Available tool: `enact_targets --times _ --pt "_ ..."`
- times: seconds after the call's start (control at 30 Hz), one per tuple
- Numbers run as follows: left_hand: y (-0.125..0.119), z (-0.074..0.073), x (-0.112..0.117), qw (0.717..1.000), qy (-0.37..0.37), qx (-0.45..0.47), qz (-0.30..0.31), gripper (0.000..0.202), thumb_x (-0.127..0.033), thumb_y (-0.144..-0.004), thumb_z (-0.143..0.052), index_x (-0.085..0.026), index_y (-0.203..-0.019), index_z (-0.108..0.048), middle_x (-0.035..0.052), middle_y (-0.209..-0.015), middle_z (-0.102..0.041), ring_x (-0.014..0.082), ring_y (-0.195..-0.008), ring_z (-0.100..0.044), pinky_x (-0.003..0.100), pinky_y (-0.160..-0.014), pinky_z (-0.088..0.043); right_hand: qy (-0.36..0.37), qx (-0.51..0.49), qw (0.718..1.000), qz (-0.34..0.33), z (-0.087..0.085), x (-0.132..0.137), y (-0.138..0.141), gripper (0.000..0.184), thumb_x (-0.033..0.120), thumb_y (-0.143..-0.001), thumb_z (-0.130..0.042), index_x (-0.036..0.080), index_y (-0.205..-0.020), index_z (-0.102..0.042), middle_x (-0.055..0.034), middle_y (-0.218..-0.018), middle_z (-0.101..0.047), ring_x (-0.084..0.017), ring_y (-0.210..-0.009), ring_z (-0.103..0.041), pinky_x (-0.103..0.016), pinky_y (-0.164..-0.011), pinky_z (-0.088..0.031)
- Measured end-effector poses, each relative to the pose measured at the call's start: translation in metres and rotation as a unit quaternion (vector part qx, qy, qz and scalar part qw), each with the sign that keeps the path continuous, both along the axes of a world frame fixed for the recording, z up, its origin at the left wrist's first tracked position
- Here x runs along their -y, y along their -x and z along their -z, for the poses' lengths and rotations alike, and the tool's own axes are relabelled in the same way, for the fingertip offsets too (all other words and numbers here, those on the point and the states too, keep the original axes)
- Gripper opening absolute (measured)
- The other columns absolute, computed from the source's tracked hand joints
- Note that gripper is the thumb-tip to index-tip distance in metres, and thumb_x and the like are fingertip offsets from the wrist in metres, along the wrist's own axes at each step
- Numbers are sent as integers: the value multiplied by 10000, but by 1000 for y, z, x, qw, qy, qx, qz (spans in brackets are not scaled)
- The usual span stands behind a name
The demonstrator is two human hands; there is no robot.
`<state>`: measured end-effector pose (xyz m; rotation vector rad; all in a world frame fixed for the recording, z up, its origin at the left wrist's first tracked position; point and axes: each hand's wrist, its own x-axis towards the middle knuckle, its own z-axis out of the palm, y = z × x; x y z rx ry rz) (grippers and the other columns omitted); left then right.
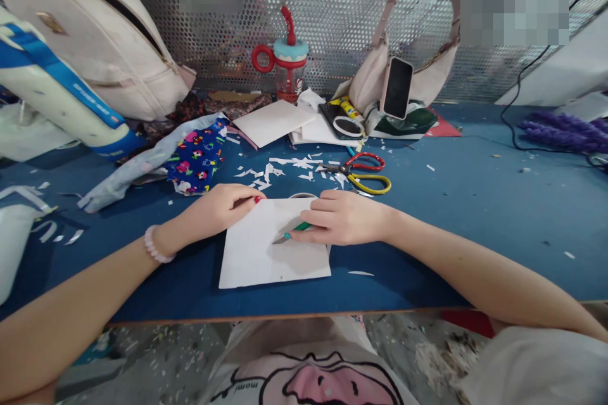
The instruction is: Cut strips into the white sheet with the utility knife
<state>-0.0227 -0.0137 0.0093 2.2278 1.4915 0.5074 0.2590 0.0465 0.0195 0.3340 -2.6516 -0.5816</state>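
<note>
A white sheet of paper [266, 253] lies on the blue table [475, 215] in front of me. My left hand [223, 207] rests on its upper left corner, fingers curled and pressing the paper down. My right hand [344, 218] is closed round a green-handled pen-like tool [291, 234], whose tip touches the middle of the sheet. A bead bracelet [154, 245] sits on my left wrist.
Red- and yellow-handled scissors [363, 172] and several white paper scraps [280, 168] lie just behind the sheet. Farther back are a patterned cloth [197, 155], white cards [273, 121], a red-lidded cup [287, 66], a phone [396, 87] against a beige bag [427, 69], and a pink backpack [104, 44].
</note>
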Motion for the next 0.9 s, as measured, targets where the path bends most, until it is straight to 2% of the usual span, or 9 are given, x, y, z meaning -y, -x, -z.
enact_targets --times 0.43,0.9 --pt "0 0 -1 1000 4 1 4 414 -428 -959 -411 -208 -1070 -743 63 -1087 -769 242 -976 -709 321 -828 -541 -32 1 999 7 3 -2 -3 269 143 -991 -512 185 -1253 -560 14 -807 -537 -125 -672 -459 -303 -587 -282" --pt "1 2 -1 1000 3 1 4 411 -416 -968 -411 -198 -1091 -738 66 -1087 -765 241 -977 -707 321 -833 -534 -34 -29 999 -12 1 -2 -2 266 135 -972 -562 138 -1238 -569 13 -784 -557 -132 -665 -485 -300 -578 -311"
